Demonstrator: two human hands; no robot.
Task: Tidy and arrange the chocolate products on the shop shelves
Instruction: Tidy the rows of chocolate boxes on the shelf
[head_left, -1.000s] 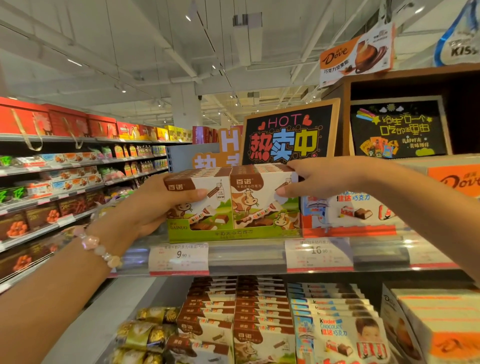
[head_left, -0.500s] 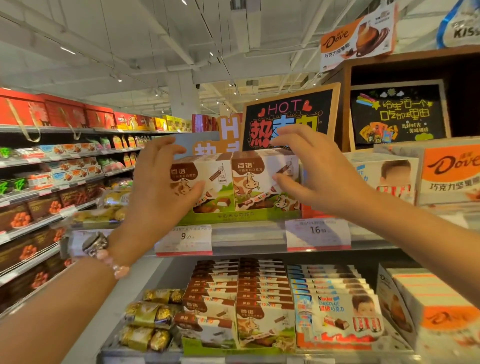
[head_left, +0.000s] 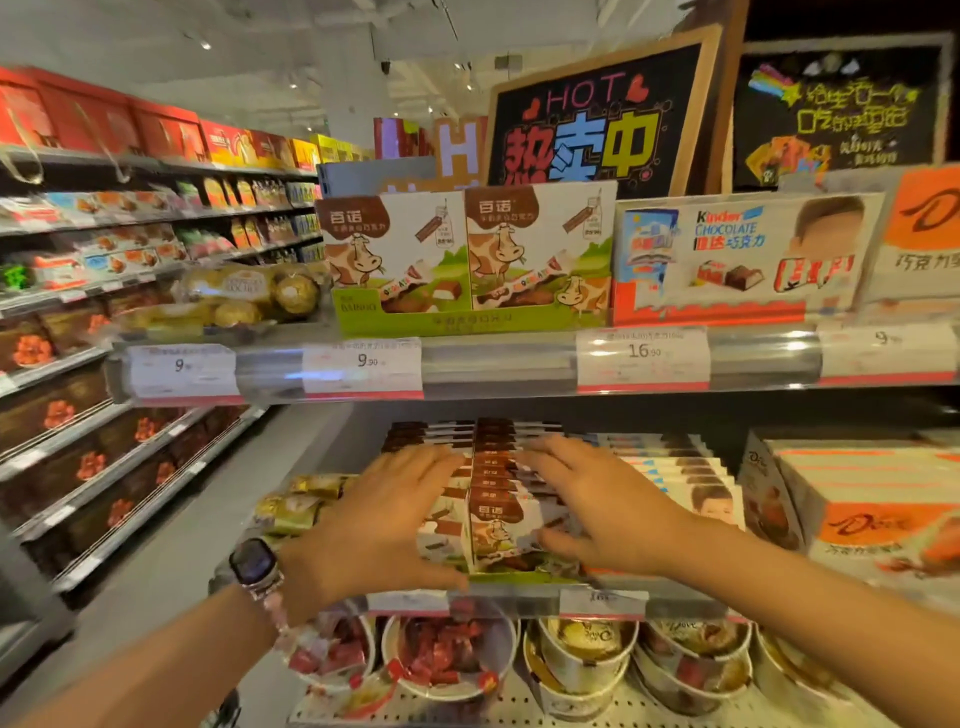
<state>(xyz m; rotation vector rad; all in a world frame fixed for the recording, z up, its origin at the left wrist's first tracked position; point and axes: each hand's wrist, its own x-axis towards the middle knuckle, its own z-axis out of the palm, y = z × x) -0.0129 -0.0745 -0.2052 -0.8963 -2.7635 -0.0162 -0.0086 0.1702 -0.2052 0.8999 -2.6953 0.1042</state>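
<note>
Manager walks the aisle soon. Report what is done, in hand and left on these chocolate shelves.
Done: on the top shelf the two cow-print boxes stand upright and side by side, beside the Kinder box.
In hand: left hand and right hand, fingers spread, rest on the stacked cow-print boxes one shelf down.
Left: that stack, and the gold-wrapped packs lying askew beside it.

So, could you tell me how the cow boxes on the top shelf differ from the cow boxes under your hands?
The top cow boxes stand upright, fronts showing fully; the lower cow boxes lie in rows running back, mostly top edges showing. Nothing touches the top ones; the left hand and right hand rest spread over the lower ones. The top ones sit beside the Kinder box. Both share the brown, white and green cow design.
</note>
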